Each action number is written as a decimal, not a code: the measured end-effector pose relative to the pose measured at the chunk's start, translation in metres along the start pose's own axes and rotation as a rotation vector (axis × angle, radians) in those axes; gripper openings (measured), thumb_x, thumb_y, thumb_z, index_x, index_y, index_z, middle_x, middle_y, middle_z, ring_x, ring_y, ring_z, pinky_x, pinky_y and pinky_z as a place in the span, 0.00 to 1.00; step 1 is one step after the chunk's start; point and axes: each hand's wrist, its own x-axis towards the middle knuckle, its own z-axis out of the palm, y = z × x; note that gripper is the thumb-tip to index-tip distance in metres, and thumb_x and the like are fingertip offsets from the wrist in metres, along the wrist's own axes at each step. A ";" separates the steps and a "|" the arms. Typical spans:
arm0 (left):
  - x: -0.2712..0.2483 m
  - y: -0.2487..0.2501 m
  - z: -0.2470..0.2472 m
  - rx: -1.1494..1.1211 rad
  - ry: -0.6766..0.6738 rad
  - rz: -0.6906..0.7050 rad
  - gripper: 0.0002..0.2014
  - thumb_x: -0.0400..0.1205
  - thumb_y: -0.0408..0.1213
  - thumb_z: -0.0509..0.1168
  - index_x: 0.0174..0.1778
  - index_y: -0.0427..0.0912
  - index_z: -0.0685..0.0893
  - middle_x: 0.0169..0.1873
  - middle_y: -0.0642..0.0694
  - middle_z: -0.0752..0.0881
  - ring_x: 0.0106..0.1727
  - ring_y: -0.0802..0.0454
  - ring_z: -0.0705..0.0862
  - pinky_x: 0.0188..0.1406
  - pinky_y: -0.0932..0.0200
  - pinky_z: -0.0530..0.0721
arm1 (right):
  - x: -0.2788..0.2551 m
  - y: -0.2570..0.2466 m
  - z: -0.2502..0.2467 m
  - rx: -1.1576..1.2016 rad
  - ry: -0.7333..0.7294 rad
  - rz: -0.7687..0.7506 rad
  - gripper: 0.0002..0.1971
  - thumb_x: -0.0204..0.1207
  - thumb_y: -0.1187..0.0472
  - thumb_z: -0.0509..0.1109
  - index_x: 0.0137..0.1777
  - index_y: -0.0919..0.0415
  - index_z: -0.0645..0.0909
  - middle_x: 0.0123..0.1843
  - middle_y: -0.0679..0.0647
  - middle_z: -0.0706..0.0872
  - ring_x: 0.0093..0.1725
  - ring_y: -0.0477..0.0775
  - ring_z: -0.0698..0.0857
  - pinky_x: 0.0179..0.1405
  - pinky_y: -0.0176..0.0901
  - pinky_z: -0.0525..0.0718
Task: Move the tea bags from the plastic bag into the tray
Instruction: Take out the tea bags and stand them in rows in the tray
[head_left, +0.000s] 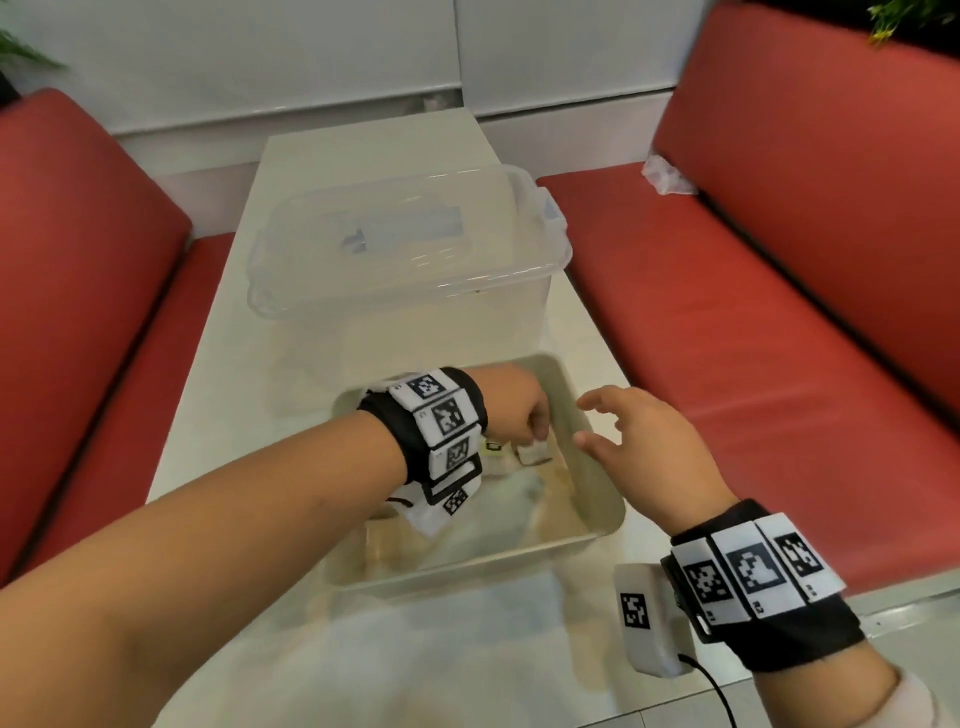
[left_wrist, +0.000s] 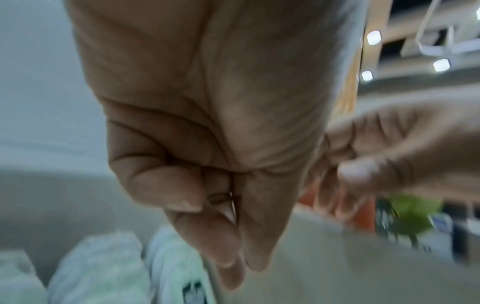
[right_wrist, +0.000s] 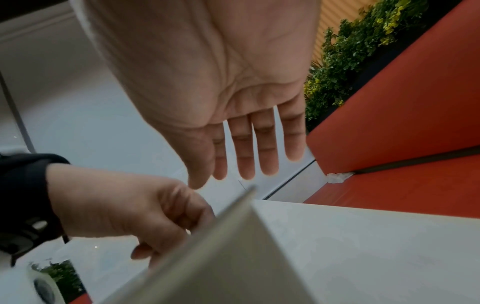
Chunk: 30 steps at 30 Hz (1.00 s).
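Note:
A metal tray (head_left: 467, 569) sits on the table in front of me. My left hand (head_left: 519, 410) is low inside it, and its curled fingers pinch the top of a small white tea bag (head_left: 534, 453). The left wrist view shows those fingertips (left_wrist: 228, 257) pressed together on something thin. Pale white and green tea bags (left_wrist: 103, 267) lie blurred on the tray floor below. My right hand (head_left: 639, 436) hovers over the tray's right rim (right_wrist: 221, 236), fingers (right_wrist: 270, 148) straight and spread, holding nothing. A pale crumpled heap (head_left: 498, 512) in the tray could be the plastic bag.
A large clear plastic box (head_left: 405, 249) with its lid on stands just behind the tray. Red benches flank the white table (head_left: 415, 665) on both sides. A crumpled piece of clear plastic (head_left: 667, 175) lies on the right bench (head_left: 753, 312). Green plants stand behind the backrests.

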 end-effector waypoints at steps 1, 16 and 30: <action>-0.013 -0.006 -0.007 -0.067 0.065 -0.005 0.11 0.78 0.36 0.66 0.55 0.47 0.86 0.48 0.52 0.88 0.41 0.59 0.83 0.44 0.65 0.77 | -0.001 -0.007 0.000 0.008 0.043 -0.033 0.14 0.75 0.53 0.70 0.61 0.49 0.80 0.58 0.48 0.83 0.54 0.50 0.81 0.50 0.43 0.78; -0.233 -0.153 0.062 -0.253 0.358 -0.381 0.12 0.72 0.30 0.66 0.39 0.54 0.86 0.65 0.47 0.80 0.65 0.49 0.78 0.66 0.55 0.72 | -0.062 -0.190 0.116 0.088 -0.225 -0.496 0.09 0.80 0.58 0.63 0.55 0.49 0.83 0.46 0.47 0.89 0.38 0.46 0.83 0.40 0.40 0.76; -0.247 -0.185 0.156 -0.435 0.399 -0.426 0.36 0.72 0.21 0.60 0.77 0.50 0.68 0.71 0.43 0.77 0.71 0.45 0.75 0.67 0.55 0.75 | -0.067 -0.242 0.210 -0.432 -0.305 -0.314 0.13 0.82 0.63 0.55 0.58 0.59 0.80 0.55 0.55 0.86 0.55 0.58 0.85 0.42 0.42 0.74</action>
